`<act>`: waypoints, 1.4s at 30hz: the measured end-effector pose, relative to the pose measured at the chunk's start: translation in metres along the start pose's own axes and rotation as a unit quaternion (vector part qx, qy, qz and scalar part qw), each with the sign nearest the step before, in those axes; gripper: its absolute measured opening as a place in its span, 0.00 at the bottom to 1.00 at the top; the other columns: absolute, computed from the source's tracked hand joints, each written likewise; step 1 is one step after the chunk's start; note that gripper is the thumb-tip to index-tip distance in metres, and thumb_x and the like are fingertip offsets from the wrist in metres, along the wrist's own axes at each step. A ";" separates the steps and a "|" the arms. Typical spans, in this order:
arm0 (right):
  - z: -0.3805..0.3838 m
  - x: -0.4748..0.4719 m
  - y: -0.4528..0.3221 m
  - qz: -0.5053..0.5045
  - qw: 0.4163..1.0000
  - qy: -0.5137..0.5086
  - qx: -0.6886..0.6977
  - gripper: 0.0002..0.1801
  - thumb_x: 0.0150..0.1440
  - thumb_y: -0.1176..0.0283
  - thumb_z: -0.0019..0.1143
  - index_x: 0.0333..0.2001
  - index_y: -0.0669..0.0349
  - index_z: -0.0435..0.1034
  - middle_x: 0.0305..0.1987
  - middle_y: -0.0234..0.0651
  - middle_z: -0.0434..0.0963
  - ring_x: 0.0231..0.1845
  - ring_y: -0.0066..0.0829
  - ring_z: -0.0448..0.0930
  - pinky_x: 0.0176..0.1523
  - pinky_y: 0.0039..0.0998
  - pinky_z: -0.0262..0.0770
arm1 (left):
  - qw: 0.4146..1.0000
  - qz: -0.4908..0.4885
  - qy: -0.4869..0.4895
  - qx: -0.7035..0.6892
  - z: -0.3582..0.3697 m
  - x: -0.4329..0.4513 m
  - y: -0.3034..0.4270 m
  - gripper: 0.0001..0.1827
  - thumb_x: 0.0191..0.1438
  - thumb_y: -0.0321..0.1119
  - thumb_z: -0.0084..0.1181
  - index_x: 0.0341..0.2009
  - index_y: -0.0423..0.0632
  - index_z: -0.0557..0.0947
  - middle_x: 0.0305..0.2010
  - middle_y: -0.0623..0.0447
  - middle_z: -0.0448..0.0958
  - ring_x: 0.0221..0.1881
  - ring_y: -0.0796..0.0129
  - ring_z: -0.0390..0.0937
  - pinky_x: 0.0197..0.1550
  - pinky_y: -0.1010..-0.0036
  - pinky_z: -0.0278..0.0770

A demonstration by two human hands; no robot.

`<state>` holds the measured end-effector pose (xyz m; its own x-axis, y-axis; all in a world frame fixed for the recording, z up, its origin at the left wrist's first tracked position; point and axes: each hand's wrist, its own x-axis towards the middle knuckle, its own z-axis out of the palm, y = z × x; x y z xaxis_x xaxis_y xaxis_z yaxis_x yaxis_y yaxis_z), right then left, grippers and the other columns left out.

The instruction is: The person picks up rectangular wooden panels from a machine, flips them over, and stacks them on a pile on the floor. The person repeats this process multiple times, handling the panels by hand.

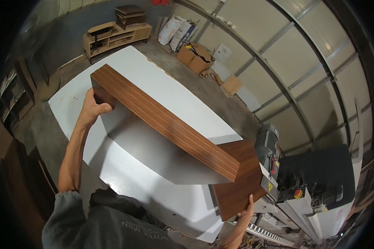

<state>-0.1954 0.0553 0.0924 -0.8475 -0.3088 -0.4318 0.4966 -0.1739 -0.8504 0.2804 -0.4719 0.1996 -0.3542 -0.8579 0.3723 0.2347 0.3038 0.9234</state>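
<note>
My left hand [96, 107] grips the far left end of a thick panel or stack of boards with a wood-grain edge [165, 121], thumb on its glossy dark face. This piece slants over a large white board [137, 74]. At the lower right, my right hand [247, 213] holds the near edge of a dark brown wood-grain panel [237, 180], its thumb on the upper face and its other fingers partly hidden. The right end of the thick piece overlaps the brown panel; whether the two touch is unclear.
A woodworking machine [314, 177] with a motor and a red stop button stands at the right, close to the brown panel. Beyond the white board are a wooden cabinet [121, 39], filled sacks [173, 29] and a cardboard box [194, 59]. Dark panels [21, 177] stand at the left.
</note>
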 end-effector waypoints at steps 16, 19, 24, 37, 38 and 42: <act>0.134 -0.022 0.110 -0.173 0.971 -0.120 0.111 0.30 0.50 0.72 0.63 0.56 0.71 0.63 0.55 0.42 0.71 0.55 0.38 0.73 0.61 0.35 0.71 | 0.998 -0.045 -0.032 -0.008 -0.007 0.003 -0.004 0.45 0.27 0.55 0.79 0.44 0.39 0.75 0.36 0.55 0.75 0.36 0.73 0.73 0.39 0.76 0.72; 0.173 -0.032 0.102 -0.205 0.960 -0.117 0.148 0.35 0.44 0.73 0.67 0.56 0.71 0.63 0.54 0.40 0.72 0.54 0.36 0.74 0.63 0.36 0.69 | 0.999 -0.031 -0.043 0.000 -0.010 0.008 -0.005 0.42 0.28 0.55 0.78 0.41 0.39 0.74 0.32 0.55 0.75 0.32 0.74 0.73 0.33 0.77 0.72; 0.206 -0.028 0.100 -0.250 0.938 -0.200 0.135 0.29 0.50 0.70 0.59 0.55 0.69 0.64 0.51 0.41 0.75 0.52 0.36 0.76 0.60 0.37 0.70 | 1.000 -0.005 0.007 0.005 -0.004 0.003 -0.006 0.40 0.30 0.55 0.77 0.41 0.38 0.76 0.34 0.53 0.76 0.33 0.73 0.74 0.33 0.76 0.73; 0.252 -0.059 0.124 -0.266 0.918 -0.233 0.180 0.32 0.56 0.56 0.51 0.59 0.67 0.61 0.58 0.46 0.69 0.57 0.41 0.72 0.60 0.41 0.69 | 0.999 -0.031 -0.026 -0.037 0.000 -0.004 0.005 0.41 0.35 0.44 0.76 0.52 0.40 0.73 0.46 0.54 0.75 0.48 0.71 0.71 0.53 0.73 0.68; 0.252 -0.064 0.127 -0.271 0.916 -0.227 0.188 0.33 0.56 0.55 0.51 0.59 0.66 0.61 0.58 0.46 0.69 0.57 0.42 0.72 0.60 0.42 0.69 | 0.998 -0.034 -0.023 -0.045 -0.002 -0.007 0.007 0.40 0.35 0.44 0.76 0.52 0.40 0.73 0.46 0.54 0.75 0.48 0.71 0.71 0.52 0.73 0.69; 0.239 -0.091 0.139 -0.323 0.912 -0.227 0.115 0.38 0.56 0.50 0.52 0.60 0.68 0.59 0.60 0.47 0.66 0.59 0.42 0.69 0.62 0.42 0.66 | 0.997 -0.045 -0.042 -0.046 -0.012 -0.010 -0.003 0.35 0.37 0.44 0.75 0.48 0.41 0.75 0.39 0.56 0.76 0.40 0.73 0.73 0.44 0.76 0.73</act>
<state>-0.0046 -0.1647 0.0852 -0.8383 -0.4177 0.3503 -0.0089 -0.6319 -0.7750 0.2940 -0.4693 0.1923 -0.4514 -0.8412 0.2978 0.2791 0.1839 0.9425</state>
